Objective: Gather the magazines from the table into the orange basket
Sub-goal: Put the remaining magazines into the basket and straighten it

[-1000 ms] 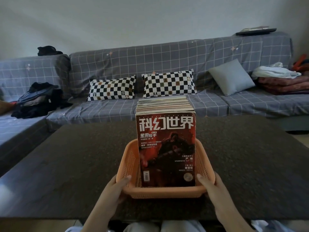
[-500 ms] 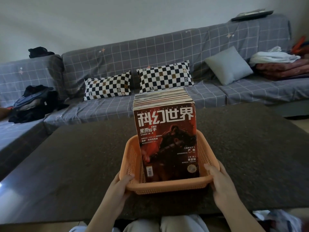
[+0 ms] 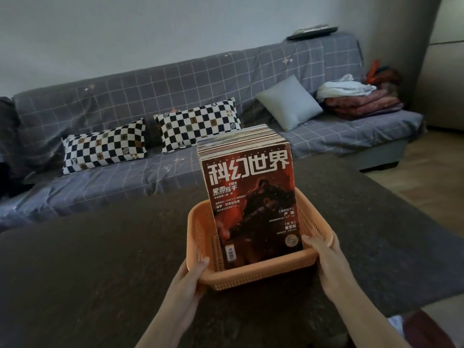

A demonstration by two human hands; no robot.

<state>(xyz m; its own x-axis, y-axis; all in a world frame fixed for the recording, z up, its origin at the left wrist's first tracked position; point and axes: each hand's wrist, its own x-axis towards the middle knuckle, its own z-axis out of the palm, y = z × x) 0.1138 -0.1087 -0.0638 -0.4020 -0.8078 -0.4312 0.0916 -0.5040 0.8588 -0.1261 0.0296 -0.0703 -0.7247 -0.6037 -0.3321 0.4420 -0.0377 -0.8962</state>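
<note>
Nearest the camera, the left hand [image 3: 192, 273] and right hand [image 3: 324, 257] are each clenching a near corner of the basket [image 3: 253, 275], thumbs hooked over the rim, fingers underneath and hidden. The basket is sitting a little right of centre on the dark counter [image 3: 88, 259], and compared with a second ago it is now appearing turned and shifted rightward, its near edge angling up to the right; whether it is lifting off the counter I cannot tell. The magazines [image 3: 251, 197] are standing upright inside it, packed as one block, the red cover facing the camera and rising well above the rim. No magazine is showing loose on the counter, so the gathering is looking finished and the hands are probably just carrying or repositioning the load. Beyond, the sofa [image 3: 226, 76] is holding two checkered pillows [image 3: 105, 145].
</note>
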